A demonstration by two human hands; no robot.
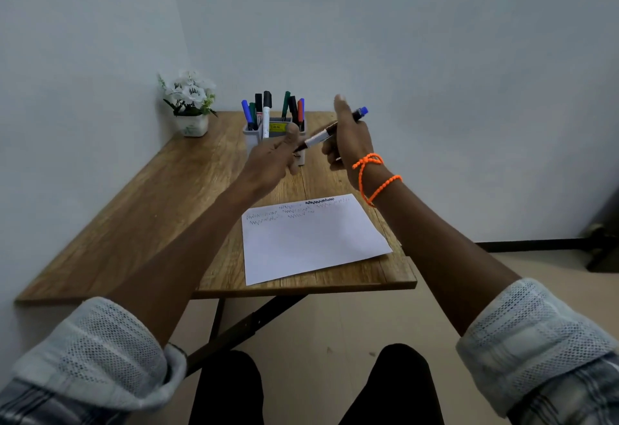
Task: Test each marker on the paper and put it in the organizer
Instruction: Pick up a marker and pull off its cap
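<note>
Here, from the head view, I have one marker (330, 131) held up in the air between both hands, just in front of the organizer (256, 138) at the far end of the table (140, 196). My right hand (348, 139) is grasping the barrel, fingers curled round it, with the blue end poking out past my knuckles toward the right. My left hand (278, 156) pinches the darker near end, thumb raised; whether that end is a cap coming off or going on I cannot tell, since my fingers hide it.

I judge this to be the cap step for this marker, either just before a test scribble or just after one. The paper (311, 243) lies below my forearms near the table's front edge, with rows of zigzag marks along its top. The organizer already holds several markers standing upright.

Next calls for a straight pull or push along the barrel, then either lowering the tip to a bare patch of paper or reaching forward to drop it in a free compartment.

Both forearms stretch forward, wrists converging.
</note>
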